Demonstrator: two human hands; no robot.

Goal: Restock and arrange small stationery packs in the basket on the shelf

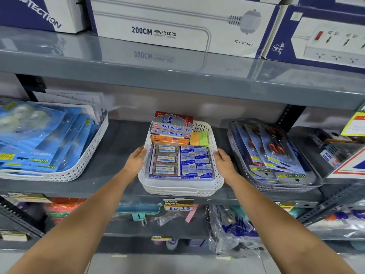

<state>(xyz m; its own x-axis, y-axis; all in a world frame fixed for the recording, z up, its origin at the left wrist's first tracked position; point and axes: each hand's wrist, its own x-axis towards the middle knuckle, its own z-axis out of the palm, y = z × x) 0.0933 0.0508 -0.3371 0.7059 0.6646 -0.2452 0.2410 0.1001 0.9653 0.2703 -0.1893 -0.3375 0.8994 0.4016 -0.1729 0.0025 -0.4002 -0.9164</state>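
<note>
A white perforated basket (pixel 180 189) sits on the grey middle shelf, its front overhanging the edge a little. Inside are several small blue staple packs (pixel 197 163) on the right, three clear paper-clip boxes (pixel 166 159) on the left, an orange pack (pixel 169 139), stacked Softek boxes (pixel 172 123) at the back, and yellow-green sticky notes (pixel 199 138). My left hand (pixel 136 160) grips the basket's left wall. On the opposite side, my right hand (pixel 224 162) holds the right wall.
A white basket of blue blister packs (pixel 51 139) stands to the left. A grey basket of scissors packs (pixel 276 155) stands close on the right. Power cord boxes (pixel 177 26) fill the shelf above. A price tag (pixel 178 205) hangs below.
</note>
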